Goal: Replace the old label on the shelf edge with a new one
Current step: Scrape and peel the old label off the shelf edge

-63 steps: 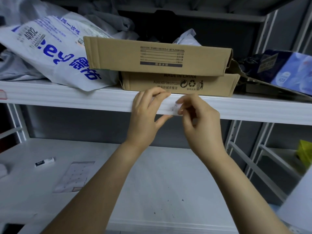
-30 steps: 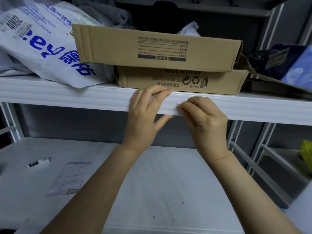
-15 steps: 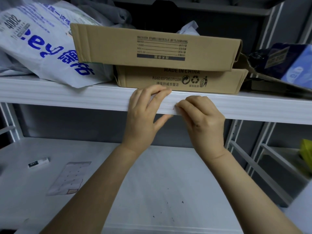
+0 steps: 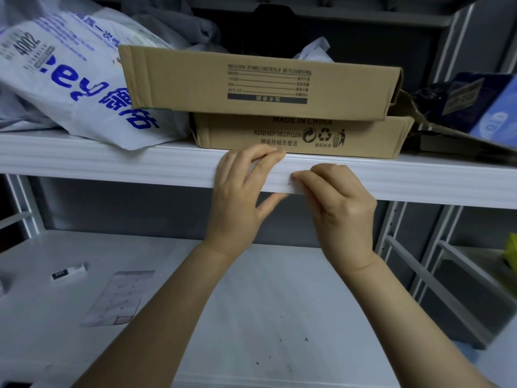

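The white shelf edge (image 4: 112, 169) runs across the middle of the view. A small white label (image 4: 283, 179) lies on it between my hands, and only a short strip with dark marks shows. My left hand (image 4: 237, 197) clasps the edge, fingers flat on its front over the label's left part and thumb underneath. My right hand (image 4: 341, 208) has its fingers curled, fingertips pressed on the label's right end; its thumb is hidden.
Two flat cardboard boxes (image 4: 251, 82) are stacked on the shelf just above my hands, with a white printed plastic bag (image 4: 70, 79) to the left and a blue package (image 4: 481, 107) to the right. On the lower shelf lie a label sheet (image 4: 120, 298) and a small white tag (image 4: 68, 273).
About two seconds ago my right hand pinched the label's end away from the edge; its fingers now lie curled against the edge. My left hand has stayed in place.
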